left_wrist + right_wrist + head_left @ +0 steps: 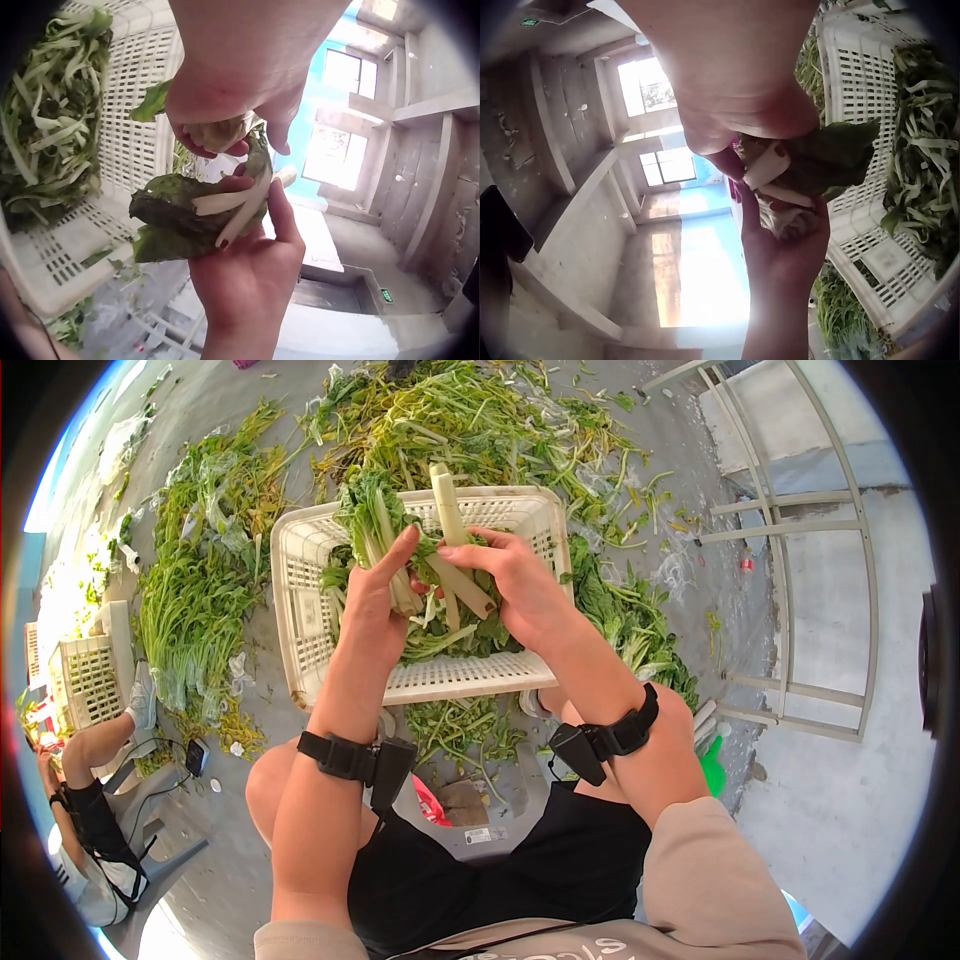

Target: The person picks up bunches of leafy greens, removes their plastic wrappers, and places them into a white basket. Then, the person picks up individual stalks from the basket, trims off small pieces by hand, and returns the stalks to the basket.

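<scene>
My left hand (372, 600) grips a bunch of leafy greens (370, 520), its pale cut stem ends pointing down toward me. Close beside it, my right hand (520, 588) pinches loose leaves with broad white stalks (465, 585); a thick pale stalk (447, 505) stands up past its fingers. In the left wrist view the white stalks (244, 206) and dark leaf lie across the right palm (244, 289). Both hands are above a white plastic basket (290, 600), which holds cut green leaves and stalks (56, 120).
Heaps of greens (200, 580) cover the floor to the left, with more trimmings (450, 420) beyond the basket. A metal frame (860, 560) stands at the right. Another person (100, 840) sits at far left near a second basket (90, 680). Leaves lie under the basket's near side.
</scene>
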`<move>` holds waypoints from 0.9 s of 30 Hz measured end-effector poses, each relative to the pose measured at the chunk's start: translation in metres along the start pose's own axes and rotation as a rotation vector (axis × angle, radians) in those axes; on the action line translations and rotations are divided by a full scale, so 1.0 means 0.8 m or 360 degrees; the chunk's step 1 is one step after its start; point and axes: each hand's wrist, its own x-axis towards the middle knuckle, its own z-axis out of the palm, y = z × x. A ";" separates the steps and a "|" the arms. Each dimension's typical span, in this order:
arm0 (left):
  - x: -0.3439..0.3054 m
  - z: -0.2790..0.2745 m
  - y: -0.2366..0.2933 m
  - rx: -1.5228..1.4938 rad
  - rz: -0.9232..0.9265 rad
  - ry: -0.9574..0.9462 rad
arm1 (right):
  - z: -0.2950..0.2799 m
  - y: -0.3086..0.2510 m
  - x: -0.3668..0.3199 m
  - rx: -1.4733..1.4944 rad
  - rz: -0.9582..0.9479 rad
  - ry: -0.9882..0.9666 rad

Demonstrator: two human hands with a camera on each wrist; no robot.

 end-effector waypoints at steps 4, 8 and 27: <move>0.009 -0.011 -0.003 0.0083 0.0072 0.0037 | 0.003 0.001 -0.004 0.0019 0.0073 -0.0005; 0.005 -0.009 0.004 0.0164 0.0174 0.0046 | 0.001 0.012 -0.002 0.0249 0.0181 0.0086; 0.000 -0.003 0.004 0.0283 0.0115 -0.0022 | -0.003 0.027 0.008 0.0185 0.0035 0.0419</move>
